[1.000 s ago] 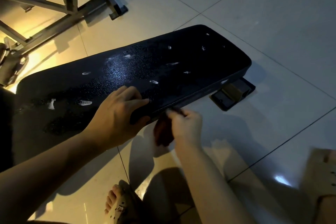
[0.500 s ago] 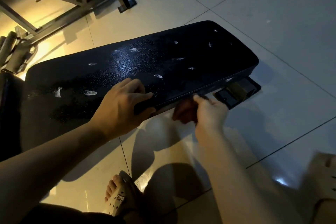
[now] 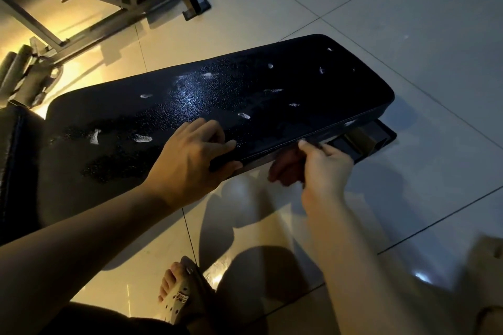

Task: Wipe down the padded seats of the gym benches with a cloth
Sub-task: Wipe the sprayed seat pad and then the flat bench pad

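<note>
With our left hand [image 3: 190,162] gripping the seat [image 3: 272,90] and right hand [image 3: 325,168] pinching the cloth [image 3: 283,170] along its lower edge, we may skip the pale marks [image 3: 243,116] on top.

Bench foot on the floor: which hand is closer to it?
Right. The right hand, holding the cloth, is just beside the foot; the left hand grips the pad edge farther along.

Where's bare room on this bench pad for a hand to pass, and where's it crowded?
Free: pad top from the left hand out to its rounded far end, and back from that hand to the seam. Crowded: the near edge, where the left hand grips the pad and the right hand holds the cloth.
</note>
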Available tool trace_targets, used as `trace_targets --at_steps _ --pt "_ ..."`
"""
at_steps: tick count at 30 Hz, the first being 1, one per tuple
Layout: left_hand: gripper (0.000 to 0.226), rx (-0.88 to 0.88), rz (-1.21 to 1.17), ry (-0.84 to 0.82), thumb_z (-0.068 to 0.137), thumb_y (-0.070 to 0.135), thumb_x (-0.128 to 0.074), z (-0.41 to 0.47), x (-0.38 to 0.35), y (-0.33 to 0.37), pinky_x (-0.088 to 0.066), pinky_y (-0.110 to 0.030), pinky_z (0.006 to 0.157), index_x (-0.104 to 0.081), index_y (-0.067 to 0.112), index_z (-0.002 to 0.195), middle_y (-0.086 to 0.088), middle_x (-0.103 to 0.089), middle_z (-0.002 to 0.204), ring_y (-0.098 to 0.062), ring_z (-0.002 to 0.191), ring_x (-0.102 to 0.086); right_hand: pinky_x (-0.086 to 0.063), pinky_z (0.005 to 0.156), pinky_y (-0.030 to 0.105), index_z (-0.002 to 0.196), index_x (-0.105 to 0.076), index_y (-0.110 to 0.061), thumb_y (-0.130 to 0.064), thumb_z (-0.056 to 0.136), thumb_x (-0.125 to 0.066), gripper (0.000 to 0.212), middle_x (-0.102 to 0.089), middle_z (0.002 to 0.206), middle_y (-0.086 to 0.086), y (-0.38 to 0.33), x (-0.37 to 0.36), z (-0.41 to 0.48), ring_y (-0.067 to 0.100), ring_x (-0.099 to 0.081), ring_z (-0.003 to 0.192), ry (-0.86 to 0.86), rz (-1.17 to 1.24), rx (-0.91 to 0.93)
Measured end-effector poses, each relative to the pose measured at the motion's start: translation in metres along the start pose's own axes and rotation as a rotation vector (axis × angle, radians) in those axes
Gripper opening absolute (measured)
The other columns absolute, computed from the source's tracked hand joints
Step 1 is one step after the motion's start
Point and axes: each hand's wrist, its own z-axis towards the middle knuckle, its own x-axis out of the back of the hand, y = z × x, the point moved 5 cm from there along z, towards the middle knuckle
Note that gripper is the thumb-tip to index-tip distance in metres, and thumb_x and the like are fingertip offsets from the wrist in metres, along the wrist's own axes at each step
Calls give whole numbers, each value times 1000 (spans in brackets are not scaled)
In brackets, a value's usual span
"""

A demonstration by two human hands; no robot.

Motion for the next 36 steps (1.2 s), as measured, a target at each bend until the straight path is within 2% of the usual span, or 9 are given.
trace_targets --at_steps 3,8,11,15,19,22,26,30,36 --pt "43 1 9 0 95 51 -53 0 -1 0 -45 -44 72 -76 15 106 -1 -53 93 -21 85 -50 -53 49 26 86 -69 -8 -10 96 -67 11 -71 72 6 7 -8 -8 13 -70 57 -25 -23 -16" --pt "41 -12 -2 10 96 50 -54 1 0 1 -44 -42 72 -75 16 104 0 -51 92 -20 84 -48 -63 77 35 85 -67 -24 -15 94 -69 13 -72 85 0 50 -44 -56 14 -71 83 -330 -166 -61" --pt "42 -9 -30 21 96 50 -54 2 1 1 -44 -41 71 -76 15 106 -1 -51 91 -19 83 -47 -59 64 29 85 -65 -23 -16 95 -69 13 -72 84 3 30 -28 -38 16 -71 80 -186 -78 -84" --pt "41 -1 -21 13 97 48 -54 0 -1 1 -46 -42 72 -76 15 108 -1 -51 92 -19 84 -48 -44 37 21 77 -63 -5 -10 100 -62 23 -65 48 -1 -5 6 1 9 -60 38 55 63 -1" --pt "42 -2 -40 25 96 50 -54 1 0 0 -47 -44 71 -76 16 108 0 -51 91 -20 83 -49 -64 67 36 100 -68 -14 -18 98 -65 6 -74 87 6 30 -24 -27 17 -74 76 -104 -54 -111" --pt "41 -9 -48 11 95 49 -55 4 0 0 -46 -45 70 -76 16 108 -1 -51 91 -20 83 -48 -62 83 39 90 -68 -21 -14 96 -65 10 -70 88 1 57 -46 -59 15 -70 86 -303 -204 -89" --pt "43 3 -51 14 94 50 -56 4 0 -1 -46 -43 70 -76 15 109 -2 -52 92 -20 82 -49 -56 67 27 85 -64 -27 -16 95 -68 16 -69 82 -2 35 -29 -34 13 -69 79 -160 -59 -71" --pt "45 15 -40 11 95 51 -53 2 -2 0 -47 -43 71 -76 15 110 -1 -52 92 -19 83 -49 -51 51 30 89 -69 -2 -11 95 -68 11 -69 69 9 13 -1 12 23 -68 58 34 73 -24" --pt "42 10 -41 13 94 51 -57 2 -3 -1 -45 -41 70 -76 16 109 0 -50 91 -19 82 -47 -58 75 28 91 -64 -28 -20 97 -66 10 -71 90 -2 53 -32 -31 12 -70 87 -206 -108 -75"
